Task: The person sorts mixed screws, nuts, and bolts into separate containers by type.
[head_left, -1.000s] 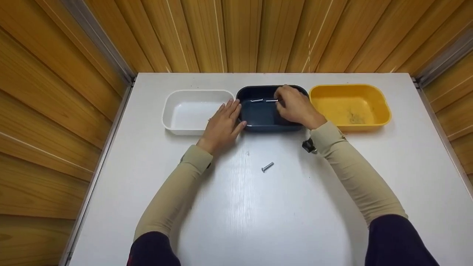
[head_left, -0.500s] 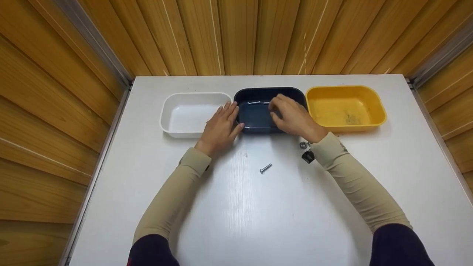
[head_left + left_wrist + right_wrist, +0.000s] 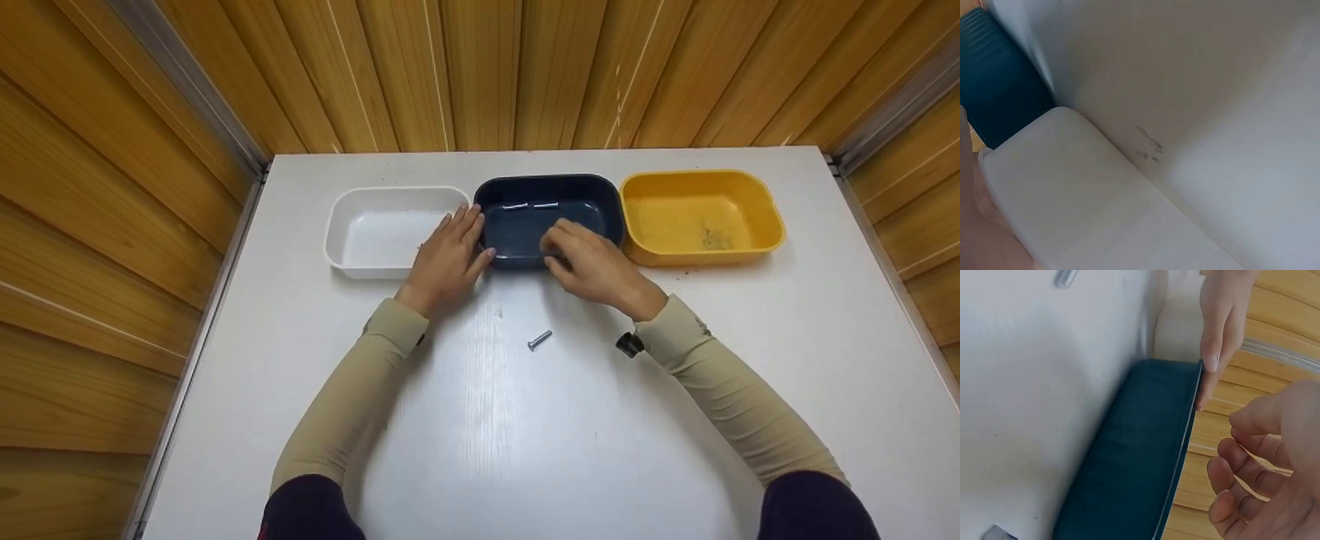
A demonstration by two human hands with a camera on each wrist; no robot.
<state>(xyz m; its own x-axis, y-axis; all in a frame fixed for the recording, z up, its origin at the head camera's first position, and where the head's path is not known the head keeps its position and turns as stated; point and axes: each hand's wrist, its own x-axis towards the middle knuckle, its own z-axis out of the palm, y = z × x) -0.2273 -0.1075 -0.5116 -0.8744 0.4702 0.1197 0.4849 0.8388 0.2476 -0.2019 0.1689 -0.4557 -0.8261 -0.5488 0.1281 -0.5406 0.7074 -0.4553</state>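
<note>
White table (image 3: 480,435); blue tray (image 3: 517,237) against spread left hand (image 3: 445,259), partly below right hand (image 3: 594,264) (loosely curled).

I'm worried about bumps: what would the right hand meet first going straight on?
Probably the left hand, across the dark blue tray; depth is unclear, so possibly the tray's inside first.

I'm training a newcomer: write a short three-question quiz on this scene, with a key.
1. What stands between the white rectangular plastic container and the yellow rectangular plastic container?
2. True or false: the silver metal screw lies on the white tabletop.
3. Fill in: the person's ____ hand lies partly over the white container.

Key: 1. The dark blue rectangular plastic container. 2. True. 3. The left hand.
</note>
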